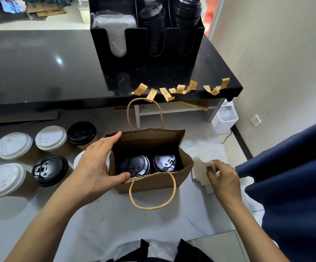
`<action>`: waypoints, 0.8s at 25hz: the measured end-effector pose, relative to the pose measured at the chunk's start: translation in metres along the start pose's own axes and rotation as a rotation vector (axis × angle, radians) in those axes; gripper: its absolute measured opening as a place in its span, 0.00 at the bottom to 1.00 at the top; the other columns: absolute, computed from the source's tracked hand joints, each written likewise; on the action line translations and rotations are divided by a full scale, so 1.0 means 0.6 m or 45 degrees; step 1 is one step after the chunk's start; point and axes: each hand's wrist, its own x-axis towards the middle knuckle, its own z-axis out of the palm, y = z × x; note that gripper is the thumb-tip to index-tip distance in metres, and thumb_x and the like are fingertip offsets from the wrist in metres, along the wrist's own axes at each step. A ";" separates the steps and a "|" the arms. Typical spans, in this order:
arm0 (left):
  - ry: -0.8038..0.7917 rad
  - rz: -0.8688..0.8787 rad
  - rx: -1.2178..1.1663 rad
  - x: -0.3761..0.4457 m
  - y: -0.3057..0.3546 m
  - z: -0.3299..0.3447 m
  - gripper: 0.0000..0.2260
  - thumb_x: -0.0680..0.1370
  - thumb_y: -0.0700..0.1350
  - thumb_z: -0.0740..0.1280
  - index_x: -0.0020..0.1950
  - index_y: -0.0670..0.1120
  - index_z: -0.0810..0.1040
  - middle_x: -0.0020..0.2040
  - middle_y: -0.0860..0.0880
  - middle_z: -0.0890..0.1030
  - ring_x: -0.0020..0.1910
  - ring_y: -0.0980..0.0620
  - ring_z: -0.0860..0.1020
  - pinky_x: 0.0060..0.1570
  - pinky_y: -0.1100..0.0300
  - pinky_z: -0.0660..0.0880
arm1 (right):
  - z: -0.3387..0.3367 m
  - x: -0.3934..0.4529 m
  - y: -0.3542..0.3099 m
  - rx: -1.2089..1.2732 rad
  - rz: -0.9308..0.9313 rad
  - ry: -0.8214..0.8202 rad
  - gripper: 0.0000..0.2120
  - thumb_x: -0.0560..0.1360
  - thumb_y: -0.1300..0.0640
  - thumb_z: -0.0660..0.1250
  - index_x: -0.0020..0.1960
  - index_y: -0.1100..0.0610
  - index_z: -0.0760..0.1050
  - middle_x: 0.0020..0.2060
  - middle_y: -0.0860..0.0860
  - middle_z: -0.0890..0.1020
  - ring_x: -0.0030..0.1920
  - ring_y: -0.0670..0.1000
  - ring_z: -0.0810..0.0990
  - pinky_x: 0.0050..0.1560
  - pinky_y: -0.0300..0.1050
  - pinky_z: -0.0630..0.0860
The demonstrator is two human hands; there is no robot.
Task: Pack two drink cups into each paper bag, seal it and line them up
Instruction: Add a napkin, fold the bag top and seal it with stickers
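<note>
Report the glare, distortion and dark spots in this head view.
Head view: a bright glare spot on the black counter; wide-angle bending bows the counter edge and wall; the paper bag interior is shadowed, yet both cup lids catch light; left hand and right hand look sharp.

One open paper bag [149,183], two black-lidded cups [135,165] inside it, three white-lidded cups [13,145] and two black-lidded cups [49,170] outside it on the worktop [96,214]
</note>
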 end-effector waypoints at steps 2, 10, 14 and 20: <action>-0.001 -0.001 -0.001 0.000 0.000 -0.001 0.47 0.68 0.52 0.80 0.81 0.58 0.56 0.77 0.54 0.66 0.76 0.51 0.60 0.76 0.51 0.60 | -0.010 0.015 -0.024 0.251 0.107 0.083 0.15 0.77 0.58 0.69 0.35 0.47 0.70 0.30 0.47 0.73 0.33 0.49 0.71 0.33 0.39 0.66; -0.004 0.018 -0.038 -0.001 0.000 -0.001 0.47 0.68 0.50 0.80 0.81 0.56 0.57 0.75 0.55 0.65 0.73 0.53 0.62 0.74 0.57 0.60 | -0.065 0.050 -0.137 0.494 -0.077 0.321 0.11 0.78 0.54 0.72 0.43 0.59 0.75 0.36 0.55 0.77 0.37 0.54 0.74 0.39 0.48 0.73; -0.010 0.008 -0.034 0.001 -0.001 -0.002 0.47 0.68 0.51 0.80 0.81 0.57 0.56 0.75 0.56 0.65 0.74 0.54 0.61 0.73 0.59 0.58 | -0.083 0.044 -0.207 0.461 -0.513 0.412 0.05 0.79 0.58 0.72 0.46 0.58 0.78 0.40 0.51 0.76 0.40 0.45 0.73 0.39 0.32 0.70; -0.014 0.006 -0.035 0.000 0.001 -0.003 0.47 0.69 0.51 0.80 0.81 0.57 0.56 0.76 0.57 0.64 0.75 0.55 0.60 0.74 0.58 0.58 | -0.068 0.044 -0.266 0.182 -1.140 0.152 0.12 0.75 0.67 0.73 0.57 0.60 0.85 0.42 0.56 0.80 0.38 0.56 0.78 0.38 0.48 0.77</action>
